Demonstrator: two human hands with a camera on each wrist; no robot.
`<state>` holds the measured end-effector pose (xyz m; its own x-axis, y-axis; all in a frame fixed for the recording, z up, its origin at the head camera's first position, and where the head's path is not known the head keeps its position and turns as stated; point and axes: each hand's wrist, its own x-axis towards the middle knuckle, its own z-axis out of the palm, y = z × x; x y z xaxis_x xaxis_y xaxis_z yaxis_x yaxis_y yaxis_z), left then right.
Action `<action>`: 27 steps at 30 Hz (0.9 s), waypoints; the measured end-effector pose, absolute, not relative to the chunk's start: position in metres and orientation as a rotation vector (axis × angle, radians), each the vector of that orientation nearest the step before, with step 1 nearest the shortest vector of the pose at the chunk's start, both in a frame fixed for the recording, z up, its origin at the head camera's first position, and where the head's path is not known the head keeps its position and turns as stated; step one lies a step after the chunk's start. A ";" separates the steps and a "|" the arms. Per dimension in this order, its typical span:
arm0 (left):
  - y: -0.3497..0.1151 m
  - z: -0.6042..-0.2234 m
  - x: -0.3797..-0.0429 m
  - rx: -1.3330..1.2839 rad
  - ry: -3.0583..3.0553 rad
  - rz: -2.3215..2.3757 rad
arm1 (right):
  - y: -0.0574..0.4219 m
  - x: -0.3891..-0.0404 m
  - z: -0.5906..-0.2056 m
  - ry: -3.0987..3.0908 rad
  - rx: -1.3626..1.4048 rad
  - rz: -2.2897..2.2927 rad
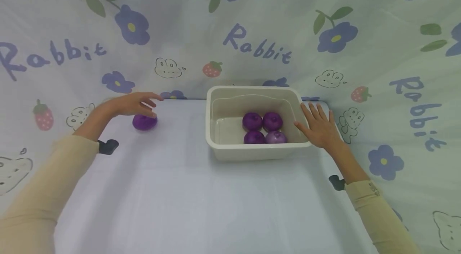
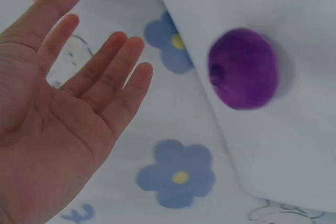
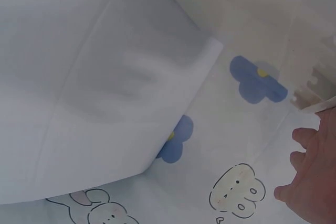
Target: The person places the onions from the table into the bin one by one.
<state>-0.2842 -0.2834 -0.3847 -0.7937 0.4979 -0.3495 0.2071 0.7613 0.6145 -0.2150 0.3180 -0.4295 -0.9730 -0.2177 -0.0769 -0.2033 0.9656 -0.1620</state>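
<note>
My left hand (image 1: 135, 104) hovers over a single purple onion (image 1: 144, 122) at the left of the white table, fingers loosely spread and holding nothing. The left wrist view shows the palm of that hand (image 2: 68, 108) apart from the onion (image 2: 244, 69), whose small nub faces the hand. At the right end of a white plastic bin (image 1: 252, 152), my right hand (image 1: 320, 128) has its fingers extended, the thumb overlapping the rim. Inside the bin sit several onions (image 1: 252, 121), one of them paler (image 1: 276, 137). In the right wrist view, part of the right hand (image 3: 312, 177) shows just below the bin's edge (image 3: 328, 104).
A white-covered table (image 1: 230, 202) spreads out below the bin and both forearms. Behind and beside it hangs a cloth (image 1: 187, 38) printed with rabbits, flowers and strawberries. The table's far edge runs just behind the lone onion and the bin.
</note>
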 end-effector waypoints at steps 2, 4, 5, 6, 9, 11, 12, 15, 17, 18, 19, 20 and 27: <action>-0.294 -0.393 -0.284 0.528 2.458 0.762 | 0.318 -0.215 -0.430 3.018 -0.321 -0.233; -0.302 -0.401 -0.283 0.528 2.473 0.757 | 0.319 -0.216 -0.431 3.012 -0.321 -0.231; -0.306 -0.403 -0.282 0.526 2.479 0.758 | 0.319 -0.216 -0.431 3.009 -0.322 -0.232; -0.310 -0.406 -0.282 0.524 2.488 0.759 | 0.319 -0.216 -0.431 3.010 -0.321 -0.231; -0.319 -0.414 -0.283 0.501 2.506 0.766 | 0.320 -0.216 -0.432 3.016 -0.319 -0.225; -0.324 -0.418 -0.284 0.475 2.505 0.761 | 0.321 -0.216 -0.432 3.020 -0.320 -0.225; -0.327 -0.420 -0.284 0.466 2.505 0.754 | 0.321 -0.217 -0.433 3.022 -0.319 -0.221; -0.331 -0.427 -0.287 0.445 2.499 0.729 | 0.321 -0.217 -0.432 3.028 -0.320 -0.212; -0.334 -0.433 -0.289 0.431 2.495 0.712 | 0.321 -0.217 -0.432 3.026 -0.316 -0.218; -0.335 -0.437 -0.291 0.423 2.495 0.703 | 0.321 -0.217 -0.431 3.023 -0.312 -0.220; -0.336 -0.440 -0.292 0.415 2.495 0.697 | 0.321 -0.217 -0.430 3.021 -0.312 -0.222; -0.338 -0.443 -0.294 0.411 2.497 0.695 | 0.320 -0.217 -0.430 3.017 -0.309 -0.224; -0.345 -0.460 -0.303 0.392 2.496 0.686 | 0.317 -0.215 -0.426 2.992 -0.308 -0.227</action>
